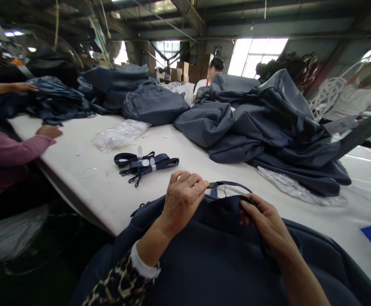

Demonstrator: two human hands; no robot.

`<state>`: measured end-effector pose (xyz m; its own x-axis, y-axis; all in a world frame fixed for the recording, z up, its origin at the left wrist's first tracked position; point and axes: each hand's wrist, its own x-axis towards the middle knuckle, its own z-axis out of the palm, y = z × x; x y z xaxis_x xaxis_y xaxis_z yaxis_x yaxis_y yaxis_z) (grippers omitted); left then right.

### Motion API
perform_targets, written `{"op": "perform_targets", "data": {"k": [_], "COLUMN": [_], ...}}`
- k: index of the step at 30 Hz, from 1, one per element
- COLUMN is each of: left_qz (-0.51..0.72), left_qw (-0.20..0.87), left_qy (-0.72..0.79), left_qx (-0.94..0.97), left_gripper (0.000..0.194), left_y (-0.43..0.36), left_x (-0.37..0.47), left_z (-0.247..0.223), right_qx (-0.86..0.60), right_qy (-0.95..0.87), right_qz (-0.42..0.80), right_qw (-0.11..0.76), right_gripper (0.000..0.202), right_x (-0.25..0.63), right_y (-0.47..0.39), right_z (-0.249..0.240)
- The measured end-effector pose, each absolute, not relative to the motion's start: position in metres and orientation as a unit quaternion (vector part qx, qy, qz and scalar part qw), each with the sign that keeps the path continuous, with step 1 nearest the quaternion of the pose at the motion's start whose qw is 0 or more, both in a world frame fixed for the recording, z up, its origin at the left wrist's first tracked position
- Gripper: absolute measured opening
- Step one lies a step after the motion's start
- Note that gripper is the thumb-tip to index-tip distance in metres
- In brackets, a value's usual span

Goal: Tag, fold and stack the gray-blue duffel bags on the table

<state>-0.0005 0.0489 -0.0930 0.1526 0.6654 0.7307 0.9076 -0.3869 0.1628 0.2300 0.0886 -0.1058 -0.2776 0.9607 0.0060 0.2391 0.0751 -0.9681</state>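
Note:
A large dark navy bag (224, 250) lies in front of me, over the table's near edge. My left hand (185, 197) is closed above its top edge; a small dark, flat piece (213, 185) pokes out from the fingertips, too small to identify. Beside that piece, a thin dark loop of thread or wire (225, 190) shows. A narrow navy strap (236, 184) arches behind the bag's top. With thumb and fingers, my right hand (263, 216) pinches the raised fabric edge of the bag. The palm sides of both hands are hidden.
Bundled navy straps with clips (150, 163) lie on the white table (86, 170), near a clear plastic bag (120, 134). Navy bags (268, 123) are heaped at right and behind. A co-worker's arm (16, 142) reaches in at left; another person (204, 80) is beyond.

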Motion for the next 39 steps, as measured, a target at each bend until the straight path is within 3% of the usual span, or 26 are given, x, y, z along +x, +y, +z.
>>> {"op": "perform_targets", "data": {"k": [3, 7, 11, 16, 18, 20, 23, 26, 31, 36, 39], "left_qz": [-0.266, -0.242, -0.167, -0.113, -0.121, -0.145, -0.222, -0.293, -0.336, -0.36, -0.348], "left_qw": [0.154, 0.161, 0.052, -0.138, -0.167, -0.188, -0.343, -0.517, -0.431, -0.469, -0.488], "left_qy": [-0.555, -0.526, -0.514, -0.453, -0.445, -0.461, -0.468, -0.434, -0.508, -0.487, -0.48], "left_qx": [-0.773, -0.799, -0.84, -0.874, -0.872, -0.855, -0.783, -0.677, -0.666, -0.643, -0.641], "left_gripper": [0.013, 0.017, 0.014, 0.071, 0.064, 0.034, 0.011, 0.019, 0.024, 0.041, 0.033], "left_y": [0.026, 0.0, -0.001, 0.008, 0.011, 0.014, 0.02, 0.024, 0.015, 0.01, 0.012], "left_x": [-0.003, 0.008, 0.028, 0.036, 0.033, 0.028, 0.019, 0.012, 0.015, 0.019, 0.018], "left_z": [-0.08, -0.074, -0.092, -0.107, -0.106, -0.105, -0.109, -0.12, -0.137, -0.142, -0.143], "right_qx": [-0.48, -0.488, -0.497, -0.496, -0.491, -0.488, -0.489, -0.489, -0.484, -0.472, -0.466], "right_qy": [-0.596, -0.607, -0.606, -0.596, -0.596, -0.597, -0.595, -0.588, -0.592, -0.607, -0.613], "right_qz": [0.506, 0.46, 0.444, 0.457, 0.455, 0.45, 0.447, 0.455, 0.452, 0.462, 0.463], "right_qw": [0.399, 0.425, 0.435, 0.436, 0.443, 0.451, 0.455, 0.457, 0.46, 0.442, 0.44], "right_gripper": [0.039, 0.036, 0.038, 0.037, 0.038, 0.039, 0.039, 0.038, 0.036, 0.038, 0.038], "right_x": [0.23, 0.23, 0.228, 0.226, 0.226, 0.226, 0.225, 0.224, 0.221, 0.224, 0.225], "right_y": [0.093, 0.098, 0.101, 0.102, 0.101, 0.1, 0.099, 0.1, 0.1, 0.1, 0.1], "right_z": [-0.109, -0.115, -0.122, -0.125, -0.123, -0.122, -0.122, -0.124, -0.125, -0.126, -0.129]}}
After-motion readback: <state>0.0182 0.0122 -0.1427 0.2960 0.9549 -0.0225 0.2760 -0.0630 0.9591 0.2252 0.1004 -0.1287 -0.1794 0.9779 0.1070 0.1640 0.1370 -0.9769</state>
